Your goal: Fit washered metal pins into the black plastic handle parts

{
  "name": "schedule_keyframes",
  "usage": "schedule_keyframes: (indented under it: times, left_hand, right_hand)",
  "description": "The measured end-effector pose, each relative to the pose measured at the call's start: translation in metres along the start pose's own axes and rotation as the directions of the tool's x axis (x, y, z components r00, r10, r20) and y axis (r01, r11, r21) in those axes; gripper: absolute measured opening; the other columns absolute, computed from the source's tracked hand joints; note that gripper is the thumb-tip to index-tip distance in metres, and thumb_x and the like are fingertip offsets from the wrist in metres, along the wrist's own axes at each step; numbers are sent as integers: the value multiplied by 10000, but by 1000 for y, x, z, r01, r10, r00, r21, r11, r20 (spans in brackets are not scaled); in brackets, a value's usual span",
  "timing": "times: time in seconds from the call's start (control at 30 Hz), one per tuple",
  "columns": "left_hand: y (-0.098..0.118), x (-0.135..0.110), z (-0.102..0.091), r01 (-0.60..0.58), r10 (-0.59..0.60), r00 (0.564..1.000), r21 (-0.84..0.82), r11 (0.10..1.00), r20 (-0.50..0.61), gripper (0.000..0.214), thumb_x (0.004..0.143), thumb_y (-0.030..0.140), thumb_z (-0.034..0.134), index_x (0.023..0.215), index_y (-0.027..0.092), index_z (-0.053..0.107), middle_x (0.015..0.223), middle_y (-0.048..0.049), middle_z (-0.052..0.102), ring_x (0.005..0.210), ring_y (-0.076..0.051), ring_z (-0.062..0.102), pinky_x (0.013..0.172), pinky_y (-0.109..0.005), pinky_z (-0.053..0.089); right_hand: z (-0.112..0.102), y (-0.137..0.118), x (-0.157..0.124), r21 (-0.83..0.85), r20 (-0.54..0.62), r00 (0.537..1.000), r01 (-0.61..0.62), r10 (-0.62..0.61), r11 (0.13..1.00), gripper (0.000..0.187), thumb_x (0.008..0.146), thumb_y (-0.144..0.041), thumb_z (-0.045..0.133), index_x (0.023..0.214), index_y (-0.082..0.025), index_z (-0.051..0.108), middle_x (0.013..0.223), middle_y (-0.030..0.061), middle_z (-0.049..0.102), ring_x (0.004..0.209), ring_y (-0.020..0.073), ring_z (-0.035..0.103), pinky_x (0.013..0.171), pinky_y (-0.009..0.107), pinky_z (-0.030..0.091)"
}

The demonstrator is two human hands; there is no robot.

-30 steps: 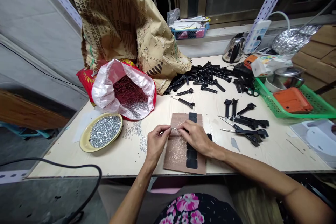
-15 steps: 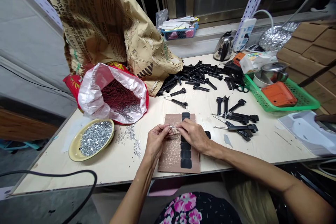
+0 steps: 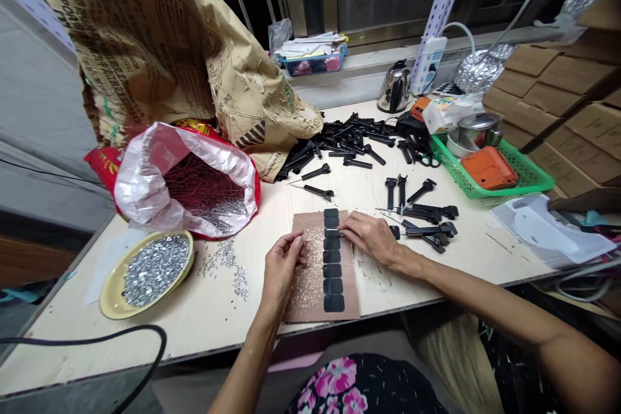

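Note:
My right hand (image 3: 371, 237) is closed around a black-handled piece with a thin metal rod (image 3: 332, 229). Its black end (image 3: 394, 231) shows behind the palm, and the rod's light tip lies over the strip of black pads. My left hand (image 3: 283, 265) is over the left side of the brown board, thumb and fingers pressed together; what they hold, if anything, is hidden. The brown board (image 3: 307, 301) is sprinkled with pale specks. A column of several black rounded pads (image 3: 333, 286) runs along its right half.
To the left are a yellow bowl (image 3: 109, 291) of small metal washers, loose washers (image 3: 226, 262) and a red-and-white bag (image 3: 133, 174) of thin rods. Black-handled pieces (image 3: 429, 212) lie right, with a heap (image 3: 352, 136) behind. A green basket (image 3: 526, 187) stands at far right.
My hands have moved apart: the right hand has drawn the rod tip rightward, away from my left fingers and over the pads. The camera view has turned slightly right.

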State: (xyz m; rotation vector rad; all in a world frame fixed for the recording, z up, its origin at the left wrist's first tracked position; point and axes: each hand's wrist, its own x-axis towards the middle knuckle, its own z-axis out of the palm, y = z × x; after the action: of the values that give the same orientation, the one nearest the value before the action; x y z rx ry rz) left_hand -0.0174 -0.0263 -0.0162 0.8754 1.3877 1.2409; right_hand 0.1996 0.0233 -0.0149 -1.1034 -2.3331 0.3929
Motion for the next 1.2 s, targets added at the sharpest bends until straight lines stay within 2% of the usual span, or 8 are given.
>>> schedule_keyframes:
  times: [0.17,0.3,0.43,0.6,0.73,0.87,1.0,1.2]
  left_hand:
    - [-3,-2,-1,-144,152,988,364,920,6,336,806,428,585,1032,190,654,860,-41,648,706,-146,579,611,-246,464]
    - [-7,-5,7,-377,368,919,592,712,142,312,851,351,539,1115,218,640,1110,-88,627,1048,-229,551,927,-379,425]
    - [-18,-2,12,-472,425,869,681,560,253,401,880,314,485,1263,208,541,1296,-118,541,1265,-275,399,1051,-489,308]
    - [-30,2,12,-451,407,880,699,555,245,426,917,322,397,1310,186,489,1359,-133,484,1298,-274,379,1071,-503,292]
    - [-29,1,12,-417,395,893,726,547,215,452,934,348,349,1321,151,474,1358,-146,480,1287,-260,393,1075,-488,309]
    - [-28,1,12,-404,399,894,747,528,202,473,944,358,317,1314,112,477,1335,-161,498,1263,-245,422,1077,-465,328]
    - [-30,2,11,-405,407,891,758,512,202,472,950,361,301,1311,115,480,1341,-155,496,1266,-236,420,1082,-458,330]
    - [-29,2,11,-400,409,891,763,508,195,466,952,367,295,1293,127,504,1322,-145,517,1258,-237,433,1084,-457,330]
  right_hand:
    - [-6,27,14,-99,77,996,53,-46,994,214,950,-253,444,950,-191,649,872,42,621,803,150,561,614,243,396]
    - [-6,42,25,-51,132,988,88,-81,995,206,949,-281,454,953,-210,647,894,26,620,815,141,559,610,237,366]
    - [-7,45,24,-30,155,984,91,-86,995,187,945,-263,461,943,-204,638,902,23,617,818,138,556,595,231,356]
    - [-10,37,13,63,249,945,205,-214,977,193,951,-245,441,914,-184,620,874,17,610,769,124,548,604,228,383]
    - [-6,30,4,106,237,960,128,-150,986,251,971,-238,377,943,-155,612,896,41,613,726,112,555,566,214,401]
    - [-5,23,2,209,341,884,259,-318,943,264,969,-243,375,903,-152,615,849,32,611,715,112,552,574,217,414]
    - [-8,20,6,200,308,936,114,-172,973,255,970,-238,372,916,-145,603,891,42,607,694,105,545,567,214,409]
    - [-11,11,-3,215,384,845,310,-372,926,193,946,-238,430,860,-168,588,856,18,593,745,115,526,582,214,341]
